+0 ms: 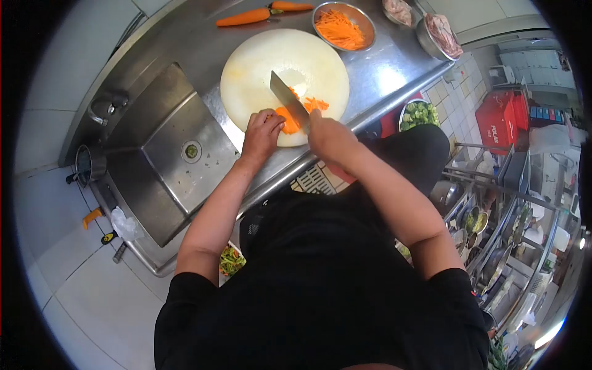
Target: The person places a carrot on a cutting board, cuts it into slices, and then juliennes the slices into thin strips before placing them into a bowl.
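My right hand is wrapped round the handle of a kitchen knife, its broad blade pointing up and left over a round cutting board. Under and beside the blade lie orange carrot slices, with a small pile of cut carrot strips to the right of it. The curled fingers of my left hand press on the carrot slices at the blade's left side. Whole carrots rest beyond the board, near a metal bowl of shredded carrot.
A steel sink with a faucet is at the left. Bowls of raw meat stand at the far right of the counter. Below its edge is a container of chopped greens. Metal shelving and a red cooler box are at the right.
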The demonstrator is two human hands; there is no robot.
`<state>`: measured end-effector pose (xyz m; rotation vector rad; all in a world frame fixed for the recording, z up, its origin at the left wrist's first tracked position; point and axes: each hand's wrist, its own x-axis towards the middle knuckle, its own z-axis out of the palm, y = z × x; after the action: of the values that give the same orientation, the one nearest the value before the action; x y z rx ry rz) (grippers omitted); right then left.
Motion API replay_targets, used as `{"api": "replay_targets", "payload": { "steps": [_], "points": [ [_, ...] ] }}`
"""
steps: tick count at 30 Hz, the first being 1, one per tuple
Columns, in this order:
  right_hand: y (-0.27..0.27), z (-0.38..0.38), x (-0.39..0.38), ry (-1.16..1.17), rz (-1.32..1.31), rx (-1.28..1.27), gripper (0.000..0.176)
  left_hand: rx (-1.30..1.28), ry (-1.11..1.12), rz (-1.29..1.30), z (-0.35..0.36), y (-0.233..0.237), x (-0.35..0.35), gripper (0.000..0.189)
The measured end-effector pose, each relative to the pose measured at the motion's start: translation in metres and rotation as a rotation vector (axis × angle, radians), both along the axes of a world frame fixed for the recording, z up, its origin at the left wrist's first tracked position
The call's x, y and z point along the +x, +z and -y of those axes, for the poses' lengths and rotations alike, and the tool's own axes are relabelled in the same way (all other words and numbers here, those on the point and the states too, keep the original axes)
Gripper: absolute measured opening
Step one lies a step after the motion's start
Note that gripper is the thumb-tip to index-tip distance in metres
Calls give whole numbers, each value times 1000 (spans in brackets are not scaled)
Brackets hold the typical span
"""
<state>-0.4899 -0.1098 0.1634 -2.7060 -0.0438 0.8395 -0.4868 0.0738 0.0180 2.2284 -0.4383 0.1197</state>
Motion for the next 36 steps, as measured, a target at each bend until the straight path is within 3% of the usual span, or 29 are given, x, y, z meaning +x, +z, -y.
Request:
{"api": "replay_targets", "payload": {
  "steps": [5, 10, 14, 17, 22, 26, 30, 34, 36],
  "points": [
    [11, -3, -22, -15, -89, -39, 23, 2, 17, 10, 0, 1, 1, 15],
    [-23, 3, -31, -82, -37, -3, 23, -13, 20, -5, 0, 2, 1, 14],
    [10, -5, 10, 32, -63, -26, 20, -19, 11, 18, 0, 2, 1, 14],
    [14, 2, -21, 50, -42, 4, 21, -19, 24, 41, -1, 1, 0, 15],
    [-36, 4, -46, -30, 21, -26, 21, -3, 10, -2, 0, 5, 0, 14],
    [4, -7, 6, 52, 17, -23, 20, 1, 1, 28, -1, 0, 3, 14],
    [7, 1, -32, 102, 17, -28, 20, 7, 9, 34, 0, -2, 2, 13],
    [-39, 6, -44, -12, 21, -65, 22, -3, -3, 53, 0, -1, 1, 13],
    [-35, 2, -17, 10, 45, -26, 22, 5, -12, 56, -1, -3, -1, 13]
  ]
}}
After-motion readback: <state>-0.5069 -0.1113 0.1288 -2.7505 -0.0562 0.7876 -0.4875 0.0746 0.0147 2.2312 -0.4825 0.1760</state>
